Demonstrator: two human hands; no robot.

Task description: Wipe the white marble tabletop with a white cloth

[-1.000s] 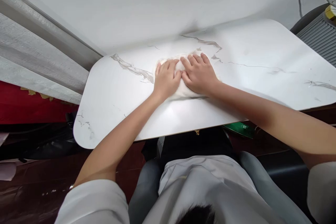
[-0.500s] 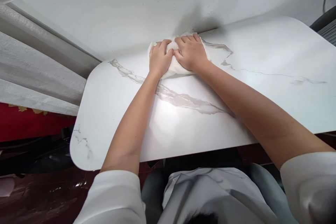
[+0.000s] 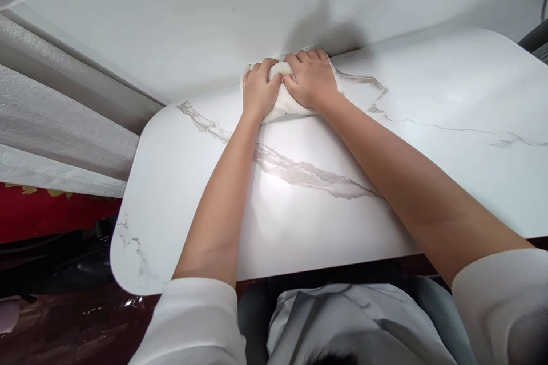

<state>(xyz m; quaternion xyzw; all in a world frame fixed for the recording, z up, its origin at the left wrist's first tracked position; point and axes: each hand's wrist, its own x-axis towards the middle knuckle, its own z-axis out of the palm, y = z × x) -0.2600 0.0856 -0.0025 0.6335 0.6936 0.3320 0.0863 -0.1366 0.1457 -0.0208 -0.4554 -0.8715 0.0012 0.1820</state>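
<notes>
At the far edge of the marbled white table (image 3: pixel 205 194), a bunched white cloth (image 3: pixel 287 104) lies against the foot of the wall. My left hand (image 3: pixel 260 86) grips the cloth's left part, fingers curled over it and thumb pointing inward. On the right part, my right hand (image 3: pixel 311 75) presses down with its fingers bent over the far side. Both thumbs nearly meet above the middle of the cloth. Much of the cloth is hidden under my palms and fingers.
A pale wall (image 3: pixel 205 17) rises right behind the table. White curtain-like folds (image 3: pixel 55 120) hang at the left, above a red cloth (image 3: pixel 51 214). A dark, slatted object (image 3: pixel 535 40) stands at the right edge. The table's near edge runs just in front of my body.
The table sits slightly lower in view as the camera shifts. Both hands stay on the cloth and have pushed a little farther toward the wall.
</notes>
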